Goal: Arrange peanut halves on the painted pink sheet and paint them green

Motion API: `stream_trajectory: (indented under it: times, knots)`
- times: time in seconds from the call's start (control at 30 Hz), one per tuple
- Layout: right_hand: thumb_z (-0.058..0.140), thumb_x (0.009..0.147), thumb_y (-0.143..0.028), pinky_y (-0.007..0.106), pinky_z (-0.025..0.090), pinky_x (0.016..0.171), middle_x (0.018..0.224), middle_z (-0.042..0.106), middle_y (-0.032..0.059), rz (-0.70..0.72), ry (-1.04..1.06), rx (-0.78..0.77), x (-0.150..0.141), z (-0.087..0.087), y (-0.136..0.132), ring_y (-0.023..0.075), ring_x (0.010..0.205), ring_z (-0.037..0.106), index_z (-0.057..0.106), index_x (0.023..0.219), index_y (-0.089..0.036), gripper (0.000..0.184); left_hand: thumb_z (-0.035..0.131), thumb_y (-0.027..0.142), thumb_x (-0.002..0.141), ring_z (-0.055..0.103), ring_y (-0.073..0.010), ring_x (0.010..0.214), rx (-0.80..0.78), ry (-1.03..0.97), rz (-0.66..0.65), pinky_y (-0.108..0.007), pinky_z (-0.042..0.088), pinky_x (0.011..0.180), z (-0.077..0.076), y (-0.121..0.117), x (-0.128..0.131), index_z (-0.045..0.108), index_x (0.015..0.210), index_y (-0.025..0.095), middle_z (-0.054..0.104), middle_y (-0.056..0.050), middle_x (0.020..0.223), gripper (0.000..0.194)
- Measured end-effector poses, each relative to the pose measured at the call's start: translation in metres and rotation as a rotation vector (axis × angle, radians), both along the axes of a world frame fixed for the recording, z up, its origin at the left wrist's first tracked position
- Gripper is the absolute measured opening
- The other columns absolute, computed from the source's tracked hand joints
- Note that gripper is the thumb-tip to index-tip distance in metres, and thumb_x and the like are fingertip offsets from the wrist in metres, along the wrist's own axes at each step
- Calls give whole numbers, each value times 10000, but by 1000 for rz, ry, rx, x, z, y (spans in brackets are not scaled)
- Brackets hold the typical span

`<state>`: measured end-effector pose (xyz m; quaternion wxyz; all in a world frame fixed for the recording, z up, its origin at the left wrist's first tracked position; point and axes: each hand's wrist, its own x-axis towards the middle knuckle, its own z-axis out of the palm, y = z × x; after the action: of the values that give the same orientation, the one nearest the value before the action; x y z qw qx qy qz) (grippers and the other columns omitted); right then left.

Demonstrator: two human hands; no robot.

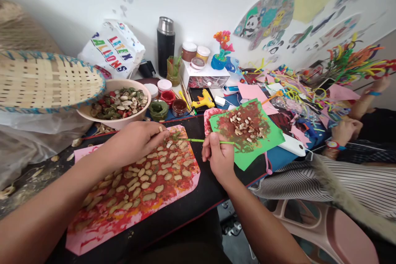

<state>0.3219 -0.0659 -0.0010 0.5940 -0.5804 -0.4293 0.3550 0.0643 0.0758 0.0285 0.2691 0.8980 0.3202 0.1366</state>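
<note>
Peanuts in their shells point(159, 189), spread over a paint-marked pink sheet point(81, 242) at lower left to centre of the frame, on the dark surface point(204, 192). The person's right hand point(221, 161), at centre, has its fingers closed around a thin green brush point(227, 142), whose far end points left to the sheet's upper edge. The left hand point(133, 142) lies over that edge, fingers bent and drawn close together; whether they grip a peanut cannot be told. Near the brush end, green colour shows among otherwise mostly tan shells. Open jars of green paint point(159, 111), red paint point(168, 97) and brown paint point(179, 107) stand just beyond. Step in hand, as judged: colouring of single shells, at an early stage. Another stroke would call for a light, level brush, with the left fingers steadying the shell clear of the bristles; round shells could roll and smear against their neighbours.
</note>
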Motion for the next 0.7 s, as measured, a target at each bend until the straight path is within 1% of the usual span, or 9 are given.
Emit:
stream_trajectory:
  times: [0.1,0.2,0.33,0.43,0.57,0.7]
  knots:
    - [667,1072,-1015,270,427,443,508,508,-61,12,-9,-7,0,1,-2,146,410,531,623,744,-280,806,402,708,1186,833,-283,861,-6,-11,20,-377,614,841,7,-1,0,826,968,288,924,-85,979,636]
    - [680,1076,-1003,268,432,441,519,509,-57,5,-2,-2,1,1,-3,143,411,534,604,718,-279,811,400,721,1188,849,-285,887,-19,-29,19,-376,621,875,9,-3,2,813,963,284,929,-82,1002,642]
    - [687,1071,-1004,265,425,434,520,493,-59,8,13,-7,0,-1,-5,142,409,526,597,705,-280,816,425,664,1176,856,-286,891,-29,-6,6,-379,637,890,2,-2,4,808,947,290,927,-77,988,583]
    - [679,1067,-1013,263,421,436,517,488,-59,30,18,-23,-2,-3,-5,143,414,529,592,702,-280,824,433,677,1176,848,-287,882,-39,5,15,-378,651,901,-3,0,4,825,957,292,933,-82,997,591]
    - [677,1067,-1015,273,416,442,499,485,-64,43,28,-23,-5,-3,-3,144,405,532,600,712,-280,820,419,729,1175,844,-284,875,-60,-15,12,-373,647,897,-4,2,2,836,954,294,934,-78,993,642]
    - [677,1070,-1011,281,419,455,499,493,-73,43,39,-15,-8,-4,2,145,403,530,650,766,-278,794,415,760,1169,822,-277,822,-77,-14,36,-375,600,824,-3,2,1,803,903,299,913,-65,937,659]
